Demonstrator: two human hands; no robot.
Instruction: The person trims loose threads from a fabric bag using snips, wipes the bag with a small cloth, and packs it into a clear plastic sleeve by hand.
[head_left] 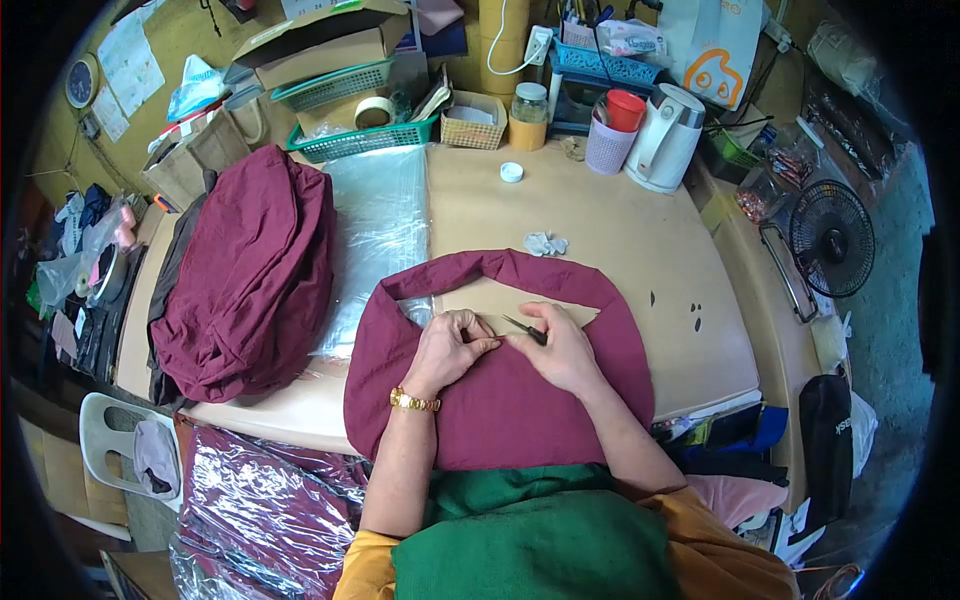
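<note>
A maroon cloth bag [510, 415] lies on the table at its front edge, its strap curving round at the top. My left hand [452, 348], with a gold watch on the wrist, pinches the cloth at the bag's upper edge. Close by on the right, my right hand [556, 345] is closed round small dark snips [525, 329], their tip pointing up and left. The fingertips of both hands are near each other at the edge of the cloth. Any thread between them is too small to make out.
Folded maroon bags [250, 270] are piled at the left beside clear plastic sheets [378, 220]. Crumpled scraps [545, 244] and a white lid [511, 172] lie beyond the bag. Behind stand baskets, a jar [528, 115] and a kettle [665, 138]; a fan [832, 240] is at the right.
</note>
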